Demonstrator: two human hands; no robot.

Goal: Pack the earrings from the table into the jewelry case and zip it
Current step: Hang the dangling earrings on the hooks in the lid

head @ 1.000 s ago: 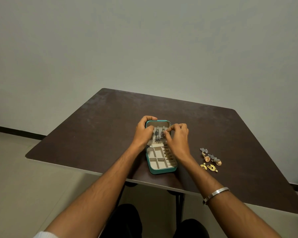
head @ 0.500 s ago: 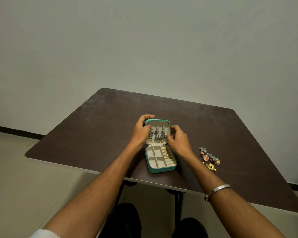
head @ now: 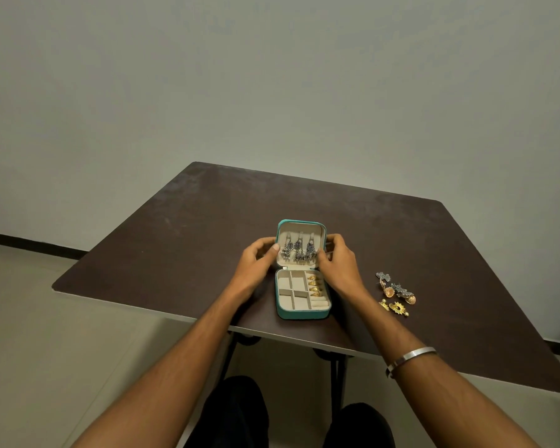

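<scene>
While the teal jewelry case [head: 303, 310] sits open near the front edge of the dark table [head: 175, 240], its lid [head: 300, 226] stands upright w/ silver earrings [head: 299, 250] hanging inside. Left hand [head: 256, 265] holds the lid's left side, fingers curled, thumb on the inner edge. Right hand [head: 338, 263] grips the right side likewise. Gold pieces [head: 316, 286] fill the base's right slots. Loose earrings [head: 396, 294] lie on the table, right of the case, apart from it.

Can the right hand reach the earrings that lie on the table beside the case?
Probably yes: the right hand is at the case lid, and the loose earrings lie on its own side with bare table between.
</scene>
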